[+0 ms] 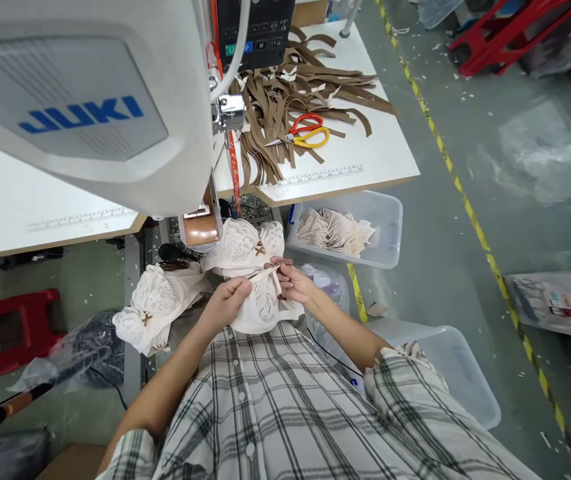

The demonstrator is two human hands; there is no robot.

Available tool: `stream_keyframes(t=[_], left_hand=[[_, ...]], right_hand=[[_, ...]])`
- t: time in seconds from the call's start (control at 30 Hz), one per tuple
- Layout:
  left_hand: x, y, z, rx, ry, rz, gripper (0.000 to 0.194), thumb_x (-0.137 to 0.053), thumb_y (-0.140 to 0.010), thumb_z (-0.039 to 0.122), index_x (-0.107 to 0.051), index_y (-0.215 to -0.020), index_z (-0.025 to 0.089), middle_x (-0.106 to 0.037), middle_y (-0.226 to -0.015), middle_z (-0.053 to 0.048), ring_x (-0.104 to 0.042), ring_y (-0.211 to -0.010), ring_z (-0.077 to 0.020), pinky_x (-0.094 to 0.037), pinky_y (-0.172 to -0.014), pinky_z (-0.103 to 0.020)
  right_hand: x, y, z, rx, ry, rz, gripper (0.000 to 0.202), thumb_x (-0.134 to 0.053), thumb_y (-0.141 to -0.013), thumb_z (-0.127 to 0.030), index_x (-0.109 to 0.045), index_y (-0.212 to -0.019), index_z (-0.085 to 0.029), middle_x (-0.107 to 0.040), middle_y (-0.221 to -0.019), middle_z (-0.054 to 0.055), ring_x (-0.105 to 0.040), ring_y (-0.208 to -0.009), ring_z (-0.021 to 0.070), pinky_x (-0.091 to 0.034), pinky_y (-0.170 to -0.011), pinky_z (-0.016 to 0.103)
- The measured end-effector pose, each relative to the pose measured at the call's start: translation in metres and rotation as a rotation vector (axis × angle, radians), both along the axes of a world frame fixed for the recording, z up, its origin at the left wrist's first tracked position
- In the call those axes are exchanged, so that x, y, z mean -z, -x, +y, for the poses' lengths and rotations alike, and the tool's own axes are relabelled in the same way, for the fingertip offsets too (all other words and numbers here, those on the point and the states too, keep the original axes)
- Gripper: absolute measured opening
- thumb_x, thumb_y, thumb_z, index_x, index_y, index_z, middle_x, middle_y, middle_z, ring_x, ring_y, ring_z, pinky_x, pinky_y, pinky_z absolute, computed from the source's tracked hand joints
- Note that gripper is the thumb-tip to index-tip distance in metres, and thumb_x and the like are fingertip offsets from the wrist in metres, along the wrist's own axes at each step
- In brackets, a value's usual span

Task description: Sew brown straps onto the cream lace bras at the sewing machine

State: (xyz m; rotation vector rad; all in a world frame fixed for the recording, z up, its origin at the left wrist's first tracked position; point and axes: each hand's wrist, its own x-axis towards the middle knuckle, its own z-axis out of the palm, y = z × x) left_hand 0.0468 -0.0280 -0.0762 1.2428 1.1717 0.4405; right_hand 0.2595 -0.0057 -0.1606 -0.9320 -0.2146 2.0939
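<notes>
Firstly, red stool [12, 327]; bow-trimmed lace bra [158, 303]; left hand [228, 301], pinching the edge of the held bra [261, 312], located just before the plaid shirt [265, 407]; right hand [295, 283], pinching the same piece farther along; clear bin [391, 233], containing pale fabric pieces [335, 232].

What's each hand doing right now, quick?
Left hand: closed, pinching the edge of a white lace garment.
Right hand: closed, holding the same garment farther right.
</notes>
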Motion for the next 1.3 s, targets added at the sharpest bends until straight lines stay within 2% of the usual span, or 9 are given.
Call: stream_keyframes(t=[0.1, 0.17, 0.3, 0.43, 0.57, 0.73, 0.93, 1.13, 1.3], left_hand=[[0.003, 0.006, 0.002, 0.053, 0.006, 0.038, 0.043, -0.040, -0.094, 0.057, -0.049, -0.074, 0.019, -0.047, -0.066, 0.003, -0.041, -0.061, -0.0122, -0.034, -0.057, -0.024], [0.004, 0.011, 0.004, 0.117, -0.003, 0.076, 0.041, -0.048, -0.091, 0.054, -0.049, -0.069, 0.019, -0.044, -0.063, 0.003, -0.040, -0.061, -0.0126, -0.031, -0.056, -0.025], [0.007, 0.017, 0.008, 0.161, -0.058, 0.134, 0.038, -0.047, -0.093, 0.048, -0.048, -0.067, 0.020, -0.042, -0.063, 0.003, -0.039, -0.063, -0.0136, -0.028, -0.058, -0.026], [0.004, 0.011, 0.005, 0.197, -0.091, 0.121, 0.035, -0.043, -0.096, 0.044, -0.053, -0.075, 0.019, -0.050, -0.070, 0.002, -0.045, -0.069, -0.0143, -0.032, -0.063, -0.026], [-0.004, 0.003, 0.001, 0.286, -0.101, 0.065, 0.039, -0.044, -0.096, 0.045, -0.052, -0.070, 0.018, -0.046, -0.067, 0.003, -0.041, -0.065, -0.0126, -0.031, -0.061, -0.025], [-0.004, 0.003, -0.003, 0.302, -0.096, 0.024, 0.043, -0.043, -0.097, 0.047, -0.057, -0.071, 0.016, -0.051, -0.068, 0.001, -0.044, -0.064, -0.0126, -0.033, -0.059, -0.024], [0.009, 0.015, -0.007, 0.211, -0.096, 0.114, 0.040, -0.043, -0.096, 0.047, -0.065, -0.083, 0.017, -0.064, -0.079, -0.001, -0.055, -0.074, -0.0156, -0.040, -0.066, -0.024], [0.026, 0.023, -0.004, 0.200, -0.110, 0.258, 0.041, -0.042, -0.095, 0.048, -0.066, -0.081, 0.019, -0.064, -0.074, 0.000, -0.056, -0.072, -0.0174, -0.040, -0.064, -0.026], [0.034, 0.037, 0.004, 0.268, -0.150, 0.357, 0.034, -0.044, -0.093, 0.046, -0.065, -0.083, 0.020, -0.067, -0.076, -0.003, -0.059, -0.073, -0.0214, -0.041, -0.066, -0.030]], right_hand=[[-0.004, -0.017, 0.008, 0.086, -0.004, -0.101, 0.028, -0.081, -0.077, -0.040, -0.063, -0.081, -0.018, -0.059, -0.067, -0.004, -0.047, -0.051, 0.0041, -0.041, -0.041, 0.012], [-0.011, -0.030, 0.013, 0.141, -0.017, -0.146, 0.027, -0.075, -0.082, -0.045, -0.064, -0.082, -0.020, -0.067, -0.079, -0.002, -0.060, -0.067, 0.0076, -0.053, -0.060, 0.016], [-0.014, -0.037, 0.008, 0.012, 0.038, -0.212, 0.030, -0.062, -0.090, -0.054, -0.064, -0.091, -0.024, -0.071, -0.108, 0.002, -0.066, -0.104, 0.0148, -0.054, -0.089, 0.029], [-0.001, -0.015, -0.007, -0.101, 0.110, -0.274, 0.028, -0.065, -0.091, -0.046, -0.064, -0.081, -0.020, -0.071, -0.088, 0.001, -0.066, -0.085, 0.0117, -0.051, -0.074, 0.021], [0.001, 0.009, -0.007, -0.215, 0.120, -0.102, 0.024, -0.069, -0.087, -0.042, -0.064, -0.089, -0.019, -0.068, -0.078, 0.001, -0.065, -0.075, 0.0159, -0.054, -0.070, 0.029], [-0.002, 0.014, 0.005, -0.062, 0.138, 0.029, 0.023, -0.067, -0.089, -0.042, -0.058, -0.086, -0.022, -0.053, -0.064, -0.007, -0.056, -0.060, 0.0084, -0.049, -0.055, 0.018], [-0.005, -0.045, 0.011, 0.104, 0.225, 0.011, 0.013, -0.066, -0.089, -0.023, -0.056, -0.080, -0.020, -0.055, -0.065, -0.005, -0.049, -0.050, 0.0062, -0.034, -0.034, 0.012], [-0.028, -0.129, 0.037, 0.375, 0.206, -0.064, 0.014, -0.056, -0.087, -0.007, -0.056, -0.081, -0.020, -0.059, -0.068, -0.003, -0.055, -0.055, 0.0063, -0.045, -0.040, 0.010], [-0.046, -0.168, 0.059, 0.592, 0.161, -0.155, 0.023, -0.048, -0.083, 0.002, -0.056, -0.082, -0.019, -0.059, -0.063, -0.004, -0.056, -0.053, 0.0050, -0.054, -0.050, 0.010]])
